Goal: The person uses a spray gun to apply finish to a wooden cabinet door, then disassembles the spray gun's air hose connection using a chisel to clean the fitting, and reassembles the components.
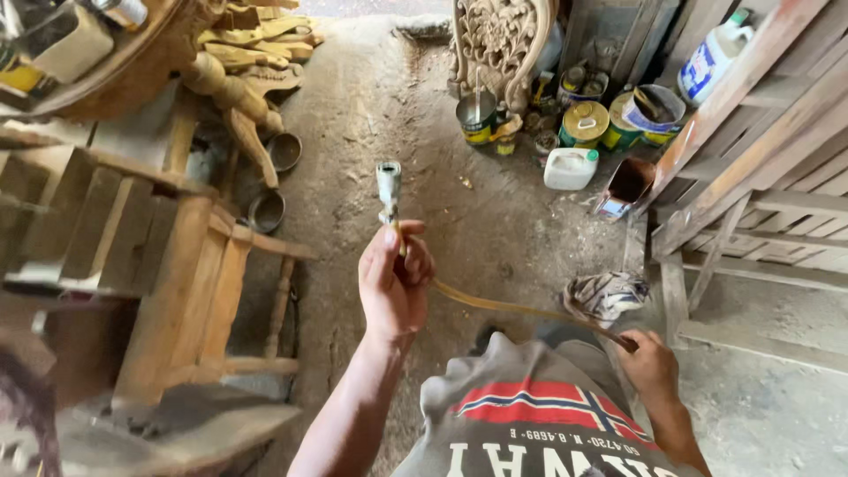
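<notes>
My left hand (394,281) is raised in front of me and grips a yellowish hose (521,309) just behind its metal nozzle fitting (388,187), which points upward. The hose runs down and to the right to my right hand (652,364), which is closed around it near my hip. A crumpled striped rag (606,293) lies on the dirt floor just beyond the hose.
Unfinished wooden furniture frames (177,265) stand at the left. A carved wooden panel (499,44), several paint cans (585,124), a white jug (569,168) and a small open box (625,185) crowd the far wall. Slatted wooden frames (760,177) lean at the right.
</notes>
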